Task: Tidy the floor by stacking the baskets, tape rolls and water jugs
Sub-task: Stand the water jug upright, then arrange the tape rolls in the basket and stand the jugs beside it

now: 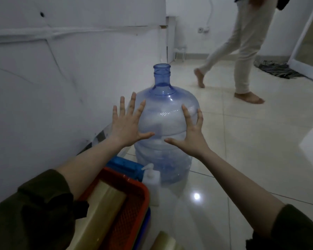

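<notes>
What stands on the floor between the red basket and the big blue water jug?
In the head view, a small white pump bottle stands between the red basket and the water jug, close against the jug's base.

a barefoot person [242, 51] walks past a pump bottle [150, 177].

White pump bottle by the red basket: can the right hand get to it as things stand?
Probably yes. The right hand is open and empty near the clear blue plastic water jug, and bare floor lies beside the white pump bottle.
</notes>
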